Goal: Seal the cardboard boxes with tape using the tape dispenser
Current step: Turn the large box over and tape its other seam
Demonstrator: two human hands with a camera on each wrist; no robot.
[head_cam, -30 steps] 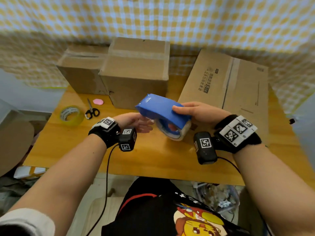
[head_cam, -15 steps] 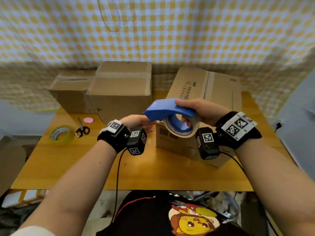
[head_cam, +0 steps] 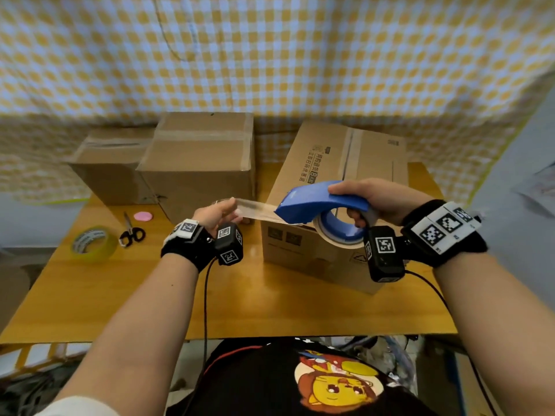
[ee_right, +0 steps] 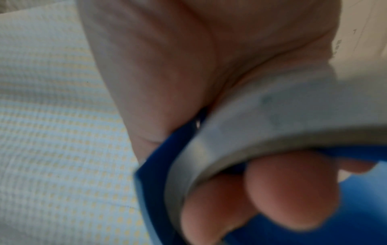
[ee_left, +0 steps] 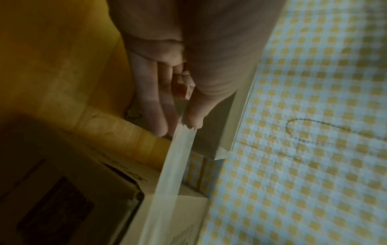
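Observation:
My right hand (head_cam: pixel 372 198) grips the blue tape dispenser (head_cam: pixel 318 204) in the air above the near end of a long printed cardboard box (head_cam: pixel 324 163); its fingers curl through the roll (ee_right: pixel 261 126). A strip of clear tape (head_cam: pixel 258 210) stretches left from the dispenser to my left hand (head_cam: pixel 219 213). In the left wrist view the thumb and fingers of that hand (ee_left: pixel 184 116) pinch the end of the tape strip (ee_left: pixel 173 174). Two more cardboard boxes (head_cam: pixel 198 160) (head_cam: pixel 111 169) with taped tops stand at the back left of the table.
On the wooden table (head_cam: pixel 90 295) at the left lie a yellow-green tape roll (head_cam: pixel 91 243), small scissors (head_cam: pixel 130 231) and a pink disc (head_cam: pixel 143 216). A yellow checked cloth (head_cam: pixel 270 55) hangs behind. The table's near edge runs in front of my torso.
My left hand has taken hold of the tape end and drawn a strip out to the left. The dispenser sits slightly higher and further right over the long box.

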